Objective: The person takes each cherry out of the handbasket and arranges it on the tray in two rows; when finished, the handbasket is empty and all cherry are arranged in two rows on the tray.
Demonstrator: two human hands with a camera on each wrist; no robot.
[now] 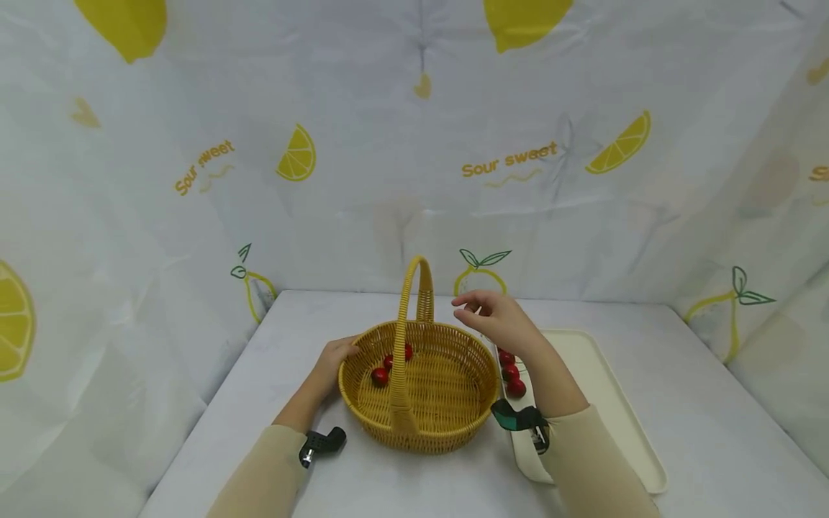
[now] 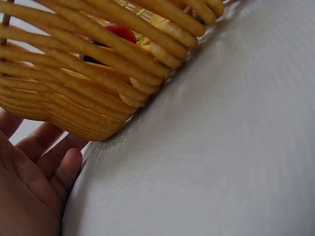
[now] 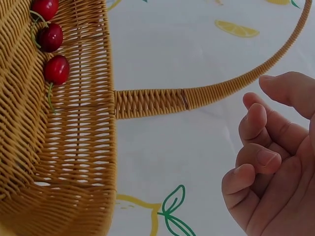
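A yellow-brown wicker basket (image 1: 440, 436) with a tall arched handle (image 1: 424, 298) stands in the middle of the table. My left hand (image 1: 333, 363) holds its left side, one digit over the rim; in the left wrist view fingers (image 2: 42, 140) lie against the outer weave, partly hidden behind it. Three red cherries with stems, one a cherry (image 3: 56, 70), lie inside near the left wall. Raised beyond the basket's right rim, my right hand (image 1: 495, 316) is loosely curled and holds nothing. In the right wrist view it is beside the handle.
A cream rectangular tray (image 1: 602, 388) lies right of the basket, partly under the right forearm. Several more cherries (image 1: 510, 373) sit in line along its left edge. White cloth (image 1: 376, 216) printed with lemons hangs behind the white table (image 1: 259, 403).
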